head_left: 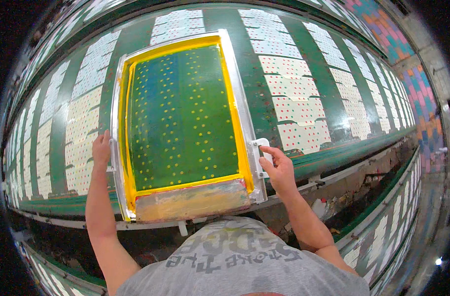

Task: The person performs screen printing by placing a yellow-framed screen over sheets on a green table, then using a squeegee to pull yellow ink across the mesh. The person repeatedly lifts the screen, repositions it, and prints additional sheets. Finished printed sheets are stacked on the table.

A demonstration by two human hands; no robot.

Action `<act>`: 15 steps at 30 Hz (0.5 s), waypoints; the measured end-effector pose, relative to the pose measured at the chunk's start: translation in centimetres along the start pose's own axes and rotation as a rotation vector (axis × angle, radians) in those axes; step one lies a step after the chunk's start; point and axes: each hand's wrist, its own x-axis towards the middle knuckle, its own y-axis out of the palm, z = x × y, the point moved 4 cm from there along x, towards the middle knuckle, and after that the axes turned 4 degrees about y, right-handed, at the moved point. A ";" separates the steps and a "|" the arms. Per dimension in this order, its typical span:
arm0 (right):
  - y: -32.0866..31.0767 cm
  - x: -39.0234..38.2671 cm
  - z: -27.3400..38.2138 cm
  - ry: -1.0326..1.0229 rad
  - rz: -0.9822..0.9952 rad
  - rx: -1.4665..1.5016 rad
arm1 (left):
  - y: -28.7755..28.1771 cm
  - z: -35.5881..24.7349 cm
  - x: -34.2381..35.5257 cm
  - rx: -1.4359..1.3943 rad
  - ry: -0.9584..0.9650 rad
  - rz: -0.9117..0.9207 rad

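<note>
A large screen printing frame (231,89) lies over the long green table in front of me. Its metal border surrounds a green mesh (185,123) with rows of small yellow dots, and yellow ink lines the inner edges. At the near end, a bare strip of the frame is smeared with ink. My left hand (101,148) is closed round a handle on the frame's left side, its fingers partly hidden. On the right, my right hand (279,170) grips a white handle (258,155), thumb and forefinger at its edge. Whatever lies beneath the mesh is hidden.
Pale cut pieces printed with red and green dots (296,108) lie in columns on the green table (264,118), both sides of the frame. A metal rail (313,186) runs along the near edge. Another table with pale pieces (383,232) stands behind at right, beside a walkway.
</note>
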 end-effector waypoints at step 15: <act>-17.5 7.3 -1.0 -0.161 -0.106 -0.246 | 7.4 -20.6 -2.6 -0.407 -0.220 0.015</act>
